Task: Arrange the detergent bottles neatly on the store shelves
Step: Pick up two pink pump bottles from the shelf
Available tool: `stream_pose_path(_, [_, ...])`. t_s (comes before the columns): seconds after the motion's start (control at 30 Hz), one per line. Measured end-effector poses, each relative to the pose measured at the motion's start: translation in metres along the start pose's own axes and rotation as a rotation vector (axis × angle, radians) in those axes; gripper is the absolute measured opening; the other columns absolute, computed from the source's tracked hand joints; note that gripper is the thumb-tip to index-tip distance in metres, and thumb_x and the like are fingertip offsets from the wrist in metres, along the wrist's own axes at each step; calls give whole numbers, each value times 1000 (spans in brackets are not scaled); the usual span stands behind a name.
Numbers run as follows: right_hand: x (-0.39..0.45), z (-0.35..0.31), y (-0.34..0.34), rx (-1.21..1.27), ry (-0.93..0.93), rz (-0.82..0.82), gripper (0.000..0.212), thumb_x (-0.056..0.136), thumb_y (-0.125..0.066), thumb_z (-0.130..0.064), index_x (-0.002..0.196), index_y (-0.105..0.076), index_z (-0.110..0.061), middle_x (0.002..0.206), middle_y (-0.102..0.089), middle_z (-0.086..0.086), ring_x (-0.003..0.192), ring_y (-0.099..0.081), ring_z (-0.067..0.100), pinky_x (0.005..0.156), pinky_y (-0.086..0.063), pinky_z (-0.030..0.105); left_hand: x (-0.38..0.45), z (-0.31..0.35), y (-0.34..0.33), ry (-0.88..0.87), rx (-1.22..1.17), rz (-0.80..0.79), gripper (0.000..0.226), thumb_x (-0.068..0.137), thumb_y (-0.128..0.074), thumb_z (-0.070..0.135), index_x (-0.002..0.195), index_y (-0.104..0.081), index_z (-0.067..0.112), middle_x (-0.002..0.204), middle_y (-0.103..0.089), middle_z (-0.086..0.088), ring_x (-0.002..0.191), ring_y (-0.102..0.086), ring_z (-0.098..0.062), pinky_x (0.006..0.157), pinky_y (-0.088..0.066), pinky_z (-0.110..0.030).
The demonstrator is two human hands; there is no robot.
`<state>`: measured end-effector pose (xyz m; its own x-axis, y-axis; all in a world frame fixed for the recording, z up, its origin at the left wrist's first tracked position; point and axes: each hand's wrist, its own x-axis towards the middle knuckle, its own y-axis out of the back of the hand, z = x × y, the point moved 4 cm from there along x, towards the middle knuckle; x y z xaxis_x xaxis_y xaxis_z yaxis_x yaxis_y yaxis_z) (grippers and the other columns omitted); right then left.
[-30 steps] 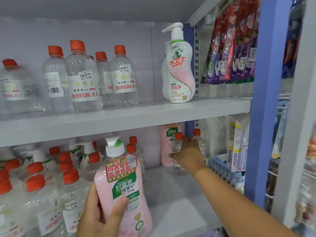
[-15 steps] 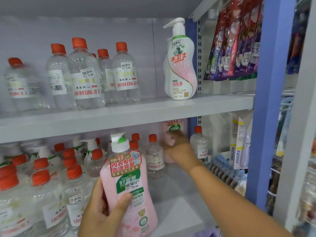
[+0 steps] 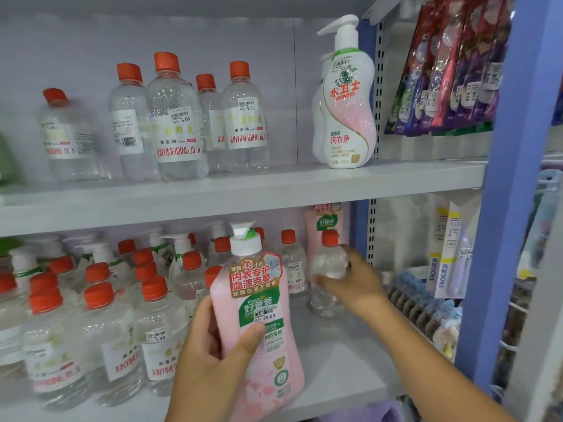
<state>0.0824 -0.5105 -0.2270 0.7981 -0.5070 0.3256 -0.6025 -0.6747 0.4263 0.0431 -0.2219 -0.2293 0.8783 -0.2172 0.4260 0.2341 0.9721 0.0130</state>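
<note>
My left hand (image 3: 210, 357) grips a pink detergent bottle (image 3: 259, 327) with a white and green cap, held upright in front of the lower shelf (image 3: 344, 373). My right hand (image 3: 353, 281) reaches into that shelf and holds a small clear bottle with an orange cap (image 3: 327, 269) near the right end. Behind it stands another pink bottle (image 3: 326, 220) against the back wall. Several clear orange-capped bottles (image 3: 100, 324) crowd the left of the lower shelf. On the upper shelf (image 3: 243, 193) stand more clear bottles (image 3: 176, 117) and a white and pink pump bottle (image 3: 347, 95).
A blue upright post (image 3: 499, 208) bounds the shelves on the right. Hanging packets (image 3: 451, 65) and packaged goods (image 3: 444, 248) fill the bay beyond it. Bare shelf surface lies under my right forearm at the lower right.
My right hand left the pink bottle at the back and now holds the clear bottle at the right end. My left hand with the pink bottle stayed about where it was.
</note>
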Motion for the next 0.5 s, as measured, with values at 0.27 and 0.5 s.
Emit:
stream_pose_path(0.27, [-34,-34,-71,147,64,-376,53,81,-79,-43,127,-56,-55,120,-69,-26,101,-66,-3,79,-55,19,-1,1,0,-16,-12,-8,58,63,-81,38,109,-61,69,109,-79,14,95,-77,-6,68,-57,-11])
stream_pose_path(0.5, [70,-18,10,196,-35,171,42,87,-77,-50,111,-63,-19,108,-66,-2,85,-66,11,58,-51,17,0,-2,-1,-4,-19,-8,64,63,-81,34,116,-62,64,109,-80,9,95,-78,-10,71,-59,-14])
